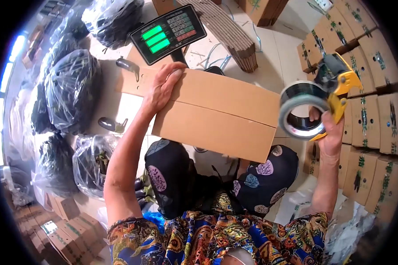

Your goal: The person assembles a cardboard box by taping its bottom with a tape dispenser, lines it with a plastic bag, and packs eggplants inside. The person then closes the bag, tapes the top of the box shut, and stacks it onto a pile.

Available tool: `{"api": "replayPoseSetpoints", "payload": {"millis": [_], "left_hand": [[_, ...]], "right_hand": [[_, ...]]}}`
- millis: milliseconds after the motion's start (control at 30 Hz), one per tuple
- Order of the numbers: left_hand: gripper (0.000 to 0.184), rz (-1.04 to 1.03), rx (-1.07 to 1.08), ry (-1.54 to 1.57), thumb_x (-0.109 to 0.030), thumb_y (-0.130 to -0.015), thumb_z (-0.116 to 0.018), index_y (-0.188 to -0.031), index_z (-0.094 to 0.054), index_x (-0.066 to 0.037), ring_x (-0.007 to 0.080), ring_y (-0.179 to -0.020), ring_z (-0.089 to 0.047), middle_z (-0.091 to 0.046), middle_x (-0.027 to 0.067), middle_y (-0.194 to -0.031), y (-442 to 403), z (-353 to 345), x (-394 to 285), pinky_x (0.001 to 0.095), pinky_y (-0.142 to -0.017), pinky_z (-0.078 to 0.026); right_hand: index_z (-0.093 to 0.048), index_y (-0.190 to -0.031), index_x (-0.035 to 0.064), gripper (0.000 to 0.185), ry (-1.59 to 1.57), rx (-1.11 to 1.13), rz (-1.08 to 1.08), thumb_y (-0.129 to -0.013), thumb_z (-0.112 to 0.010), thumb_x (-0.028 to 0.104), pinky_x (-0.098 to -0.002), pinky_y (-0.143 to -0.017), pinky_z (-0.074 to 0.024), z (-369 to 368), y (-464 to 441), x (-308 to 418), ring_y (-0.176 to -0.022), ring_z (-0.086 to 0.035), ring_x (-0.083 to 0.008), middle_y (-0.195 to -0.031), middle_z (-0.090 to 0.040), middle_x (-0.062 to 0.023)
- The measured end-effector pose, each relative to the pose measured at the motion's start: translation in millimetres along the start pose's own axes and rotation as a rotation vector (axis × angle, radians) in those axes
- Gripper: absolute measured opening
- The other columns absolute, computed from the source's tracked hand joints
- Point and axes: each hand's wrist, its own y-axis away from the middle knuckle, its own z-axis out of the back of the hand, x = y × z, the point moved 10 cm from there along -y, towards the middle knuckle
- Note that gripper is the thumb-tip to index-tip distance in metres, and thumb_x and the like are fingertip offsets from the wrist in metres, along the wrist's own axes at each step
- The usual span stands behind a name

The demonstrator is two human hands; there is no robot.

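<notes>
A brown cardboard box (221, 110) lies in front of my knees, its two top flaps folded together along a long seam. My left hand (163, 86) presses on the box's left end, fingers curled over the far edge. Off the right end of the box, my right hand (329, 130) grips a yellow tape dispenser (340, 95) loaded with a wide roll of dark tape (301, 110). Behind the box stands a scale display (168, 34) with lit green readouts. Two eggplants, one at the upper left (127, 65) and one lower down (108, 124), lie left of the box.
Clear plastic bags of dark produce (73, 88) crowd the left side. Taped cartons (362, 119) are stacked on the right. Flattened cardboard (225, 33) leans behind the scale display. More boxes (73, 238) stand at the lower left.
</notes>
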Motion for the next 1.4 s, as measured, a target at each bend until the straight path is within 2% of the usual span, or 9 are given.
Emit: {"api": "replayPoseSetpoints", "payload": {"millis": [100, 300, 500, 633, 733, 867, 1067, 1167, 1400], "left_hand": [[0.028, 0.0, -0.018, 0.021, -0.024, -0.096, -0.05, -0.113, -0.062, -0.005, 0.028, -0.103, -0.057, -0.059, 0.0162, -0.106, 1.7, 1.0, 1.1, 0.0348, -0.092, -0.043], [0.028, -0.06, -0.026, 0.034, -0.023, -0.096, -0.049, -0.114, -0.061, -0.005, 0.0269, -0.103, -0.058, -0.059, 0.016, -0.107, -0.1, 0.3, 5.3, 0.0339, -0.092, -0.044], [0.03, -0.085, -0.034, 0.021, -0.025, -0.097, -0.048, -0.114, -0.061, -0.004, 0.0304, -0.102, -0.059, -0.06, 0.0166, -0.108, 5.3, 5.2, -2.4, 0.0375, -0.091, -0.045], [0.033, -0.162, -0.281, -0.036, -0.029, -0.097, -0.047, -0.112, -0.061, -0.003, 0.0287, -0.1, -0.058, -0.06, 0.0173, -0.106, 14.4, 30.4, -11.7, 0.0372, -0.088, -0.045], [0.037, -0.138, -0.317, 0.181, -0.033, -0.097, -0.046, -0.11, -0.061, -0.002, 0.0228, -0.095, -0.058, -0.059, 0.0143, -0.101, 30.2, 48.1, -43.1, 0.0352, -0.083, -0.046], [0.035, 0.203, 0.238, 0.664, -0.035, -0.097, -0.049, -0.105, -0.06, -0.002, 0.0105, -0.081, -0.055, -0.058, 0.0012, -0.083, 44.1, -15.2, -64.8, 0.0255, -0.074, -0.045], [0.031, 0.401, 0.323, 1.266, -0.032, -0.096, -0.054, -0.102, -0.061, -0.003, 0.007, -0.066, -0.054, -0.059, 0.0007, -0.071, 45.8, -45.0, -55.7, 0.0221, -0.064, -0.045], [0.022, 0.426, 0.323, 1.35, -0.028, -0.097, -0.054, -0.098, -0.061, -0.007, 0.0046, -0.066, -0.048, -0.052, -0.0046, -0.075, 47.4, -48.9, -57.0, 0.0198, -0.062, -0.042], [0.016, 0.158, 0.062, 0.72, -0.022, -0.095, -0.056, -0.088, -0.058, -0.008, 0.0041, -0.064, -0.046, -0.051, -0.0059, -0.071, 34.0, -10.7, -46.6, 0.0194, -0.059, -0.038]], "right_hand": [[-0.043, -0.123, 0.0025, 0.056, 0.333, -0.002, 0.188, -0.078, -0.072, 0.017, -0.0311, -0.081, -0.0487, -82.2, -4.9, 54.8, -0.094, -0.062, -0.0203, -0.094, -0.062, -0.0097], [-0.043, -0.116, 0.0041, 0.063, 0.812, 0.28, 0.304, -0.07, -0.082, 0.025, -0.0412, -0.072, -0.0535, -172.0, -20.8, 17.1, -0.083, -0.066, -0.0386, -0.09, -0.063, -0.0197], [-0.044, -0.116, 0.004, 0.063, 0.953, 0.41, 0.321, -0.069, -0.082, 0.023, -0.0435, -0.073, -0.0535, -200.2, -26.0, 22.9, -0.086, -0.065, -0.04, -0.092, -0.063, -0.0202], [-0.043, -0.116, 0.0032, 0.064, 0.981, 0.409, 0.351, -0.068, -0.081, 0.021, -0.0432, -0.074, -0.0534, -201.1, -26.4, 20.9, -0.088, -0.065, -0.0407, -0.093, -0.062, -0.0208], [-0.042, -0.116, 0.0027, 0.064, 0.96, 0.409, 0.349, -0.067, -0.08, 0.019, -0.0424, -0.075, -0.0535, -196.2, -21.7, 22.7, -0.088, -0.064, -0.041, -0.093, -0.062, -0.0208], [-0.041, -0.118, 0.0026, 0.064, 0.937, 0.428, 0.315, -0.068, -0.08, 0.017, -0.0407, -0.076, -0.0535, -196.7, -21.7, 17.8, -0.088, -0.065, -0.0391, -0.095, -0.063, -0.0199], [-0.041, -0.119, 0.0025, 0.064, 0.879, 0.401, 0.36, -0.071, -0.08, 0.02, -0.0396, -0.075, -0.0533, -186.9, -18.4, 16.9, -0.088, -0.066, -0.0366, -0.097, -0.063, -0.0188], [-0.041, -0.124, 0.0023, 0.067, 0.902, 0.399, 0.359, -0.077, -0.077, 0.034, -0.0366, -0.078, -0.0518, -183.0, -18.5, 12.9, -0.088, -0.067, -0.0281, -0.1, -0.064, -0.016], [-0.043, -0.12, 0.0018, 0.069, 1.027, 0.432, 0.324, -0.069, -0.083, 0.024, -0.0422, -0.075, -0.0533, -202.4, -20.5, 20.3, -0.088, -0.064, -0.0416, -0.097, -0.062, -0.0212]]}}
